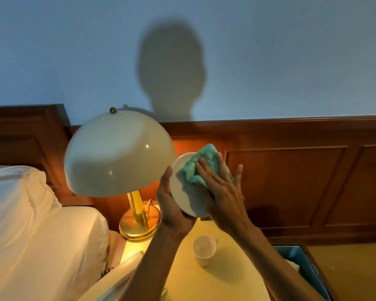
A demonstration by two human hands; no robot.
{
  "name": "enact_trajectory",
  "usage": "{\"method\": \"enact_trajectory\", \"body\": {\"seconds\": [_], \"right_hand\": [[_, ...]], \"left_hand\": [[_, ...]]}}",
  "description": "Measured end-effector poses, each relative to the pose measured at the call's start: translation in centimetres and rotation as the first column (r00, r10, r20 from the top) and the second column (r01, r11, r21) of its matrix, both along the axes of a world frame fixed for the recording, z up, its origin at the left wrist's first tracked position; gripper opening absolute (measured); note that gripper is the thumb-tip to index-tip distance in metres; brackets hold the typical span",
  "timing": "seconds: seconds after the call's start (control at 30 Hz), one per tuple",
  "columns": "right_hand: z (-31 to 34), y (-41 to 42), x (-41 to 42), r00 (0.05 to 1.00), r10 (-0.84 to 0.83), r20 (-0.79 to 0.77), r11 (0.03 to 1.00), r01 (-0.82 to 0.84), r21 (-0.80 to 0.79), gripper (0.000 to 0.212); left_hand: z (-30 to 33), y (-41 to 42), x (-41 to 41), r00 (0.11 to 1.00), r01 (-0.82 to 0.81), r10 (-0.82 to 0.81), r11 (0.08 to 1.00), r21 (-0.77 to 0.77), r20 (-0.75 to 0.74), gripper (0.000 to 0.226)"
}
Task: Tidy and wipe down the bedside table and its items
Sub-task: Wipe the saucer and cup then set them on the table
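Left hand grips a white saucer by its edge, held tilted above the bedside table, just right of the lamp. Right hand, fingers straight, presses a teal cloth flat vs. the saucer face. White cup stands on the table below, near the lamp base.

Glossy cream enamel on lamp shade, highlights visible; polished brass on lamp stem and base. Smooth glazed white ceramic for saucer and cup. Fluffy teal microfibre cloth, rough nap. Varnished reddish wood panelling, semi-gloss. Smooth tabletop. Matt white cotton bedding, creased.
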State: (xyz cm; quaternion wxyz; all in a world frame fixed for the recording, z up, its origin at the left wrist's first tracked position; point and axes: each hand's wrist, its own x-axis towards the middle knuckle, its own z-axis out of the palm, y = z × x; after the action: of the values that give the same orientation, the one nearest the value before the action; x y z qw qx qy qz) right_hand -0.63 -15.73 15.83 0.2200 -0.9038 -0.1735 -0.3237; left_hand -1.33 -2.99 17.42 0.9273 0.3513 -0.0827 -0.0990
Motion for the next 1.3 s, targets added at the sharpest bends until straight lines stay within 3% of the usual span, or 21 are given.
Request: {"method": "enact_trajectory", "body": {"seconds": [0.17,0.27,0.33,0.37,0.4,0.43,0.47,0.53,0.6,0.73,0.83,0.93,0.97,1.17,1.3], "right_hand": [[-1.2,1.8,-1.9,0.951,0.305,-0.057,0.952,-0.306,0.003,0.047],[-2.7,-1.0,-2.1,0.943,0.332,-0.034,0.942,-0.333,-0.032,0.042],[-3.0,-2.5,-2.4,0.956,0.292,-0.006,0.946,-0.288,0.152,0.037],[-2.5,-2.7,-2.8,0.964,0.264,-0.016,0.886,-0.236,0.398,0.035],[-1.8,-2.6,-3.1,0.969,0.246,-0.036,0.713,-0.156,0.684,0.031],[-1.2,-2.6,-3.3,0.974,0.223,-0.046,0.476,-0.068,0.877,0.029],[-0.7,-2.7,-3.3,0.971,0.222,-0.094,0.259,0.034,0.965,0.030],[-0.1,-2.7,-3.3,0.901,0.398,-0.174,-0.042,0.208,0.977,0.037],[0.6,-2.2,-3.8,0.824,0.552,-0.125,-0.205,0.279,0.938,0.048],[1.3,-1.4,-4.3,0.774,0.632,0.044,-0.373,0.253,0.893,0.051],[1.5,-1.2,-4.3,0.745,0.662,0.078,-0.409,0.272,0.871,0.050],[1.4,-1.1,-4.8,0.735,0.678,-0.001,-0.321,0.297,0.899,0.042],[1.4,-1.1,-4.9,0.737,0.675,-0.038,-0.297,0.318,0.900,0.039],[2.0,-1.2,-3.6,0.792,0.599,-0.117,-0.265,0.335,0.904,0.042],[0.4,1.6,-5.7,0.748,0.661,-0.062,-0.169,0.229,0.959,0.047]], "left_hand": [[0.6,1.2,0.6,0.995,0.004,-0.004,1.000,0.000,-0.103,0.073],[0.4,2.5,1.2,0.992,-0.110,0.108,0.994,-0.026,-0.071,0.070],[0.3,2.6,1.1,0.989,-0.147,0.147,0.989,-0.026,-0.015,0.070],[0.2,2.6,0.9,0.992,-0.124,0.123,0.992,-0.033,-0.005,0.070],[0.2,2.5,0.7,0.994,-0.105,0.105,0.994,-0.035,-0.003,0.067],[0.2,2.5,0.6,0.996,-0.091,0.091,0.995,-0.032,0.001,0.061],[0.2,2.6,0.5,0.996,-0.085,0.085,0.996,-0.017,0.006,0.054],[0.5,2.4,0.4,0.995,-0.086,0.085,0.996,0.034,0.045,0.039],[0.8,2.0,0.4,0.990,-0.117,0.108,0.987,0.110,0.088,0.031],[1.1,1.6,0.9,0.956,-0.285,0.237,0.889,0.358,0.172,0.016],[-0.5,1.8,2.0,0.880,-0.475,0.348,0.693,0.543,0.324,0.024],[-2.4,2.2,2.6,0.755,-0.656,0.381,0.407,0.636,0.534,0.011],[-2.9,2.3,2.6,0.742,-0.669,0.372,0.352,0.654,0.558,0.009],[-3.9,1.2,1.3,0.792,-0.609,0.213,0.323,0.724,0.572,0.013],[-4.2,0.6,2.2,0.754,-0.641,0.432,0.320,0.698,0.495,0.019]]}}
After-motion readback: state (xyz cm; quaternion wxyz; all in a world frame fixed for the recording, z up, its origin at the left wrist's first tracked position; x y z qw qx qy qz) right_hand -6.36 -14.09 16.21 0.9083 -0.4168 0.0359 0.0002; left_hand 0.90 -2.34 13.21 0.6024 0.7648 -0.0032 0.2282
